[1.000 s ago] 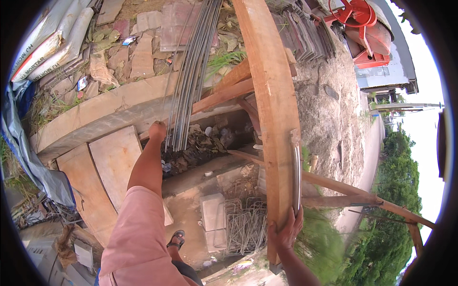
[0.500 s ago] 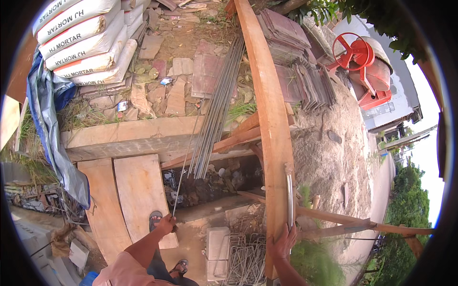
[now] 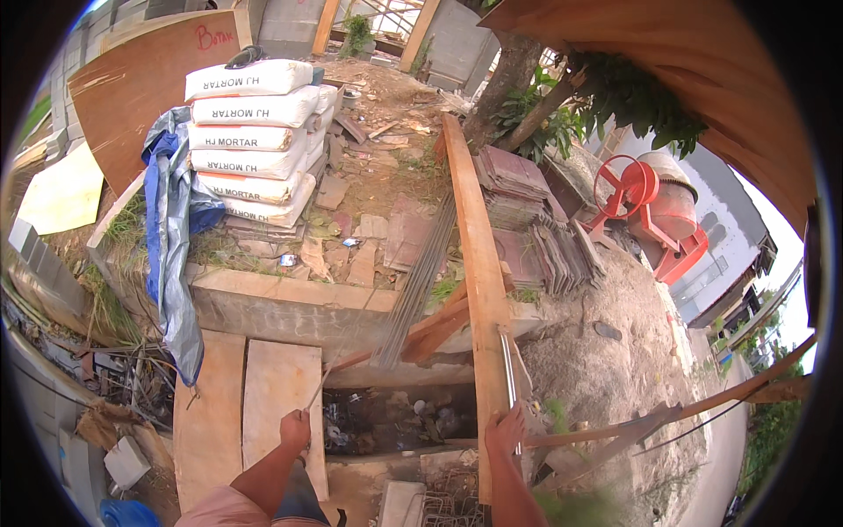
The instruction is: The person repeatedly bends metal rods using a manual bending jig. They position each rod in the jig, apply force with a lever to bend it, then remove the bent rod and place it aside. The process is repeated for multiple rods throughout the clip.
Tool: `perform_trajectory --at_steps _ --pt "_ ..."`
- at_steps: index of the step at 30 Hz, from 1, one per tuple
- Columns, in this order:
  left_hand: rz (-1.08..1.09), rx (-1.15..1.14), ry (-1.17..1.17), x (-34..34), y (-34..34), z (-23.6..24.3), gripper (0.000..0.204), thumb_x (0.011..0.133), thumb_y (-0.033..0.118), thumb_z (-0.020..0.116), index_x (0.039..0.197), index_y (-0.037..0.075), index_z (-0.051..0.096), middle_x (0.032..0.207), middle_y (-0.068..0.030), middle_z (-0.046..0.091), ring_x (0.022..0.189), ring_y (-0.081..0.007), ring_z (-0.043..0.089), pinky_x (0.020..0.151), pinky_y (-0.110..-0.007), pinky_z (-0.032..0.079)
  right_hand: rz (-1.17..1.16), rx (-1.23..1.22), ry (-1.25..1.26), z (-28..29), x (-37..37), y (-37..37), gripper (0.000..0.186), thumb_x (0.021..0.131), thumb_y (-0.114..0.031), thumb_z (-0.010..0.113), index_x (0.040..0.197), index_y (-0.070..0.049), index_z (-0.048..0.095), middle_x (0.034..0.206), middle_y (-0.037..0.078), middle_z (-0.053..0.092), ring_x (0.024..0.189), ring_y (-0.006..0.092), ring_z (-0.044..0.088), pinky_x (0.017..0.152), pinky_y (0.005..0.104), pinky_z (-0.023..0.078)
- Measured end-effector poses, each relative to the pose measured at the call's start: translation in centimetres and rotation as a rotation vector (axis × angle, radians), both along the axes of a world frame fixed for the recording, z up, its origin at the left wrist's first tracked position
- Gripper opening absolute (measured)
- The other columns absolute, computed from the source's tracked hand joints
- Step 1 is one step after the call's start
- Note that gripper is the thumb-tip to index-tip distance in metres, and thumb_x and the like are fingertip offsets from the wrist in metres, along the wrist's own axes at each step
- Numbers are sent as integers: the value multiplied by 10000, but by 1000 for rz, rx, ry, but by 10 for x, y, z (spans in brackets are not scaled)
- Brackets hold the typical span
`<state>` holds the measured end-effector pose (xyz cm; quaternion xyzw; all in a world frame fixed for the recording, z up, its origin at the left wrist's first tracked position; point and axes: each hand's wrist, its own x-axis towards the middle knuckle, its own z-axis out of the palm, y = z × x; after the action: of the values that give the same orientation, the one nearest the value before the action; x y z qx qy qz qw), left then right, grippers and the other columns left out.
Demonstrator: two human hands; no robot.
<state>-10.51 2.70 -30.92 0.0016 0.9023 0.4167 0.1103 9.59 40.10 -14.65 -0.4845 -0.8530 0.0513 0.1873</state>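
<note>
the thin metal rod (image 3: 318, 388) slants up and to the right from the left hand (image 3: 296, 429), which is clenched round its lower end, in front of the pale boards (image 3: 283, 378). the rod's far end is too fine to follow, near a bundle of grey rods (image 3: 416, 285) that lies across the low concrete wall (image 3: 281, 285) with its lower ends jutting past the edge. the right hand (image 3: 505, 429) is on the lower part of a long wooden beam (image 3: 479, 246), over a shiny metal bar (image 3: 508, 364) set along the beam's right side; whether the fingers close on the bar or only rest there i cannot tell. between the two hands, farther out, is a trench (image 3: 395, 420) with litter in it, and nearer the body a grey block (image 3: 401, 505) beside a heap of bent wire (image 3: 450, 507). beyond the wall, a blue and silver tarp (image 3: 171, 263) hangs at the left next to stacked white sacks (image 3: 250, 140); right of the beam are piled reddish tiles (image 3: 522, 189), and farther right a red mixer (image 3: 672, 215) by a pale building
</note>
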Motion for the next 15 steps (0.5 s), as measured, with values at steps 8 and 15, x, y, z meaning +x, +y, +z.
perform_trajectory --at_steps 8,15 --pt "49 -74 115 185 -181 75 349 894 258 592 706 -36 609 623 -224 578 566 -349 583 564 -437 442 78 -199 -67 5 -8 65 327 853 -154 558 1129 20 532 1163 253 588 1097 388 583 899 490 484" --pt "8 250 -147 237 -179 128 357 908 280 601 719 -22 633 554 -49 525 530 -118 482 504 -303 383 274 -450 277 16 30 57 188 792 -112 567 853 66 572 620 157 594 550 275 630 486 397 484"
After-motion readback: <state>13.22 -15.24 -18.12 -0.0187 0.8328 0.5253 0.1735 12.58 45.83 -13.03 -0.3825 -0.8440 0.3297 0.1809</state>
